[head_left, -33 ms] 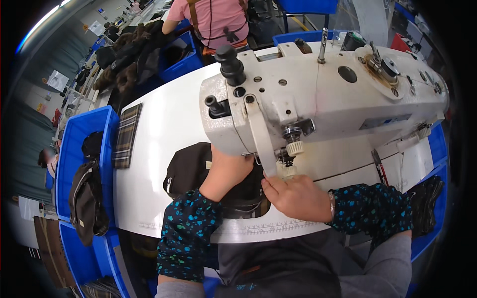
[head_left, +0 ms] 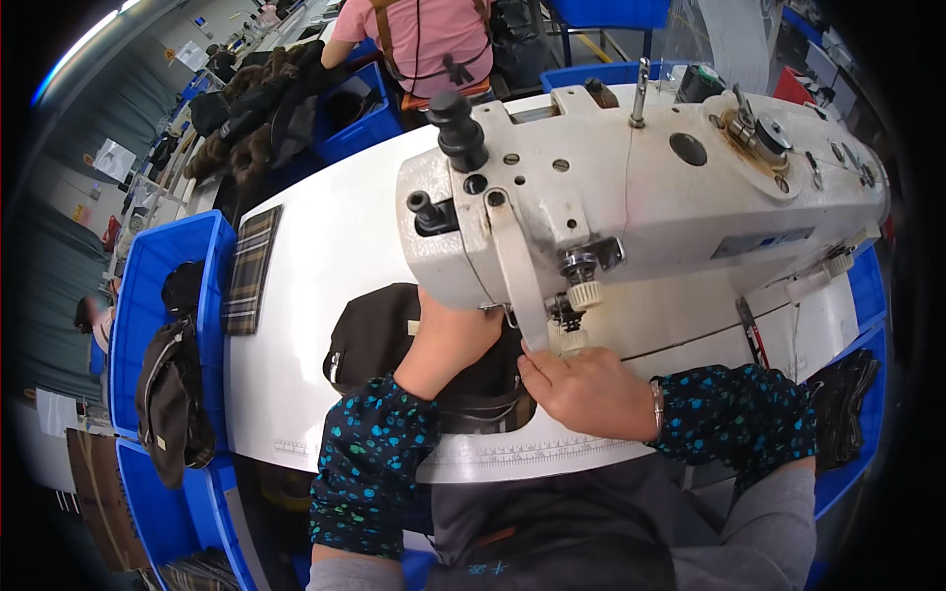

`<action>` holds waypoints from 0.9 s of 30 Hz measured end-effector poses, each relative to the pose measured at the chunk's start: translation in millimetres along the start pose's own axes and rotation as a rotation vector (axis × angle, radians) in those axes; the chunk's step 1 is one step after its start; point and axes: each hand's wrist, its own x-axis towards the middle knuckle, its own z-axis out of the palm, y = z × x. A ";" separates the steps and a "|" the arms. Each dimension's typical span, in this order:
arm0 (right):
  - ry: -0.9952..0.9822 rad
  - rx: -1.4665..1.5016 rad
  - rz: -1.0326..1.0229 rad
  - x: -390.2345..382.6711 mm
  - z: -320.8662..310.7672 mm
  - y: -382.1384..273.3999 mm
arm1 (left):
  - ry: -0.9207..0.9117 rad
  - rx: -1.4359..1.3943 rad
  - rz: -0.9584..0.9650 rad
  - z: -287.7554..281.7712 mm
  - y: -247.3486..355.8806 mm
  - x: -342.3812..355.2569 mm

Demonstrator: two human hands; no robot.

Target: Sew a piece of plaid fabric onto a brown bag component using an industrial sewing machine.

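A white industrial sewing machine (head_left: pixel 631 187) stands on a white table (head_left: pixel 325 236). A black fabric piece with a zipper (head_left: pixel 379 340) lies under the machine's head, near the needle area (head_left: pixel 570 320). My left hand (head_left: pixel 451 340) reaches over this black piece and under the machine head, which hides its fingers. My right hand (head_left: pixel 591 389) rests at the table's front edge, its fingertips pinching the black fabric just below the needle area. Both forearms wear dark sleeves with blue speckles.
Blue bins (head_left: pixel 148 295) at the left hold dark bags (head_left: pixel 172 399). A plaid strip (head_left: pixel 251 268) lies at the table's left edge. Dark pieces (head_left: pixel 847 404) fill a bin on the right. A person in a pink top (head_left: pixel 424 30) sits beyond the table, next to piled dark garments (head_left: pixel 256 98).
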 end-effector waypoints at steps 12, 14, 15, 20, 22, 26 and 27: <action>0.078 0.095 -0.004 3.2 -2.6 9.2 | -0.434 -0.036 0.122 -81.1 61.4 -36.1; 0.072 0.086 -0.019 3.9 -8.2 8.6 | -0.449 0.185 0.186 -75.6 66.5 -43.7; 0.068 0.074 -0.034 3.6 -11.3 7.7 | -0.454 0.182 0.182 -71.8 65.9 -45.2; 0.153 -0.044 -0.144 -3.8 -21.7 -10.6 | -0.343 0.145 0.247 -55.7 57.3 -50.2; 0.160 -0.083 -0.182 -5.6 -19.5 -14.2 | -0.346 0.146 0.253 -59.3 54.0 -49.6; 0.067 -0.040 -0.164 -9.8 -11.1 -18.2 | -0.302 0.257 0.282 -66.3 62.6 -47.4; 0.068 -0.056 -0.176 -10.2 -10.6 -19.3 | -0.302 0.258 0.282 -64.8 64.7 -48.2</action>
